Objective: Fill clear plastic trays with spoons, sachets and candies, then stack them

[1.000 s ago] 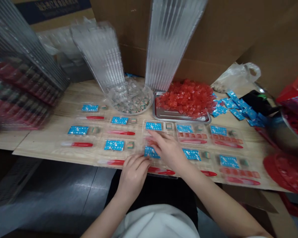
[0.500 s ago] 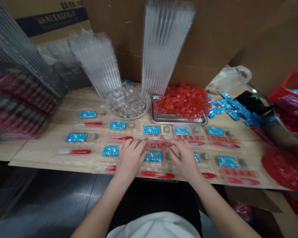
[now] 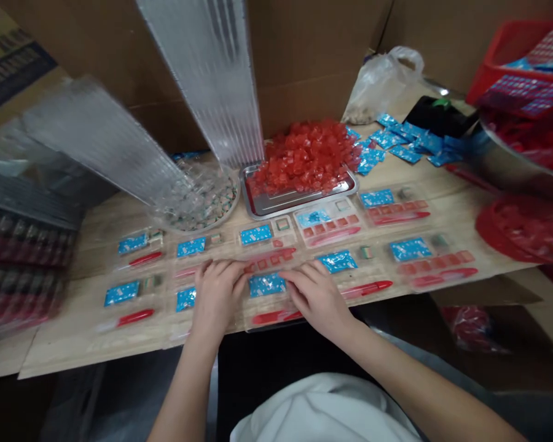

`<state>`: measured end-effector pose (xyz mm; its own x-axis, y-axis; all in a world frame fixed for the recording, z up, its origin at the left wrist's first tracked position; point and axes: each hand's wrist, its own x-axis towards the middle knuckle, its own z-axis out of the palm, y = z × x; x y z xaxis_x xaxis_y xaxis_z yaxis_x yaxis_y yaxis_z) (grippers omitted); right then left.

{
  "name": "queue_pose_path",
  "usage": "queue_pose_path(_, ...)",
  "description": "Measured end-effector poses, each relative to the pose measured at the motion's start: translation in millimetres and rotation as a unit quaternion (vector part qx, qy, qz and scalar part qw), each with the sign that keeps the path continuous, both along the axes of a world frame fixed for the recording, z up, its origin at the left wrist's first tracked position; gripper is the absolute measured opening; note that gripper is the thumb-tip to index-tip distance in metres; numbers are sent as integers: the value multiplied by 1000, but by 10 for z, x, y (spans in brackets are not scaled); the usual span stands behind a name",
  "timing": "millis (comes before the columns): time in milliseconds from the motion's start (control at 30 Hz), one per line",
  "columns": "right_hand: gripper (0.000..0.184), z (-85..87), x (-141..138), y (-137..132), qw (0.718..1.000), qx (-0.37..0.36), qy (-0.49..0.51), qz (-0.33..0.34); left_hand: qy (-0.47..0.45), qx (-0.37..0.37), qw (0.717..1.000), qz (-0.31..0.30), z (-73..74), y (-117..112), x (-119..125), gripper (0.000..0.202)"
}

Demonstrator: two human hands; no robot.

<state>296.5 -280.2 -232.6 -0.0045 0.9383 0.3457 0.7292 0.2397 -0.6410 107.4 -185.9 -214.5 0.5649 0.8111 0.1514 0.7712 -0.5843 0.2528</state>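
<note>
My left hand [image 3: 216,294] and my right hand [image 3: 316,296] lie on a clear plastic blister tray [image 3: 267,307] at the near edge of the wooden table [image 3: 101,331]. Fingers of both hands are stretched forward over a row of small red candies [image 3: 270,263] in that tray. Between the hands sits a blue packet [image 3: 267,284], and a red pen [image 3: 276,317] lies below it. Neither hand grips anything I can see.
More filled blister trays cover the table, each with a blue packet, red pen and candies. A metal tray of red candies [image 3: 304,161] and a clear bowl of wrapped sweets [image 3: 203,202] stand behind. Stacks of clear trays [image 3: 212,73] lean on cardboard. Red baskets [image 3: 520,67] sit right.
The view has swung left and tilted. My right hand came back from the far tray, and both hands now rest flat on the near tray by the candy row.
</note>
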Motion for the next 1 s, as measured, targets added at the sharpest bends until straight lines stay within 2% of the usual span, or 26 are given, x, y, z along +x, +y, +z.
queue_pose_path(133,25,29,34,-22,999,4,49,-10,-35,19,999,10,54,-39,-9,11)
queue_pose_path(200,23,97,55,-42,994,-7,107,-27,-120,57,990,35,145,-121,17,12)
queue_pose_path(267,24,191,67,-66,975,-57,213,-14,-203,91,974,50,226,-233,92,15)
queue_pose_path(300,27,235,71,-76,957,-90,276,11,-214,97,972,23,244,-290,151,16)
queue_pose_path(367,33,296,93,-85,914,-146,374,65,-212,114,968,-68,225,-386,312,16)
queue_pose_path(433,32,317,154,-87,899,-165,399,73,-221,124,959,-125,162,-450,501,16)
queue_pose_path(533,27,323,366,-111,936,-148,320,7,-244,91,957,-126,83,-506,700,26)
queue_pose_path(600,24,341,632,-162,976,-106,180,-69,-236,68,959,-142,62,-536,700,28)
queue_pose_path(633,23,358,815,-205,984,-78,101,-124,-228,66,960,-151,53,-549,659,27)
queue_pose_path(667,22,380,1031,-263,981,-43,19,-188,-217,67,961,-160,40,-559,595,26)
queue_pose_path(700,22,405,1272,-338,966,-19,-27,-258,-204,70,963,-162,21,-566,514,25)
queue_pose_path(800,33,464,2041,-632,905,36,-68,-419,-173,87,970,-149,-91,-564,239,23)
queue_pose_path(867,32,445,2451,-801,874,41,-90,-475,-156,95,973,-139,-193,-561,83,22)
queue_pose_path(933,30,370,2684,-848,841,-4,-203,-503,-135,103,977,-132,-286,-572,-19,22)
queue_pose_path(967,29,324,2723,-807,840,7,-232,-490,-124,108,978,-127,-322,-585,-47,22)
queue_pose_path(1000,28,283,2710,-719,852,12,-238,-466,-114,114,979,-121,-347,-603,-61,22)
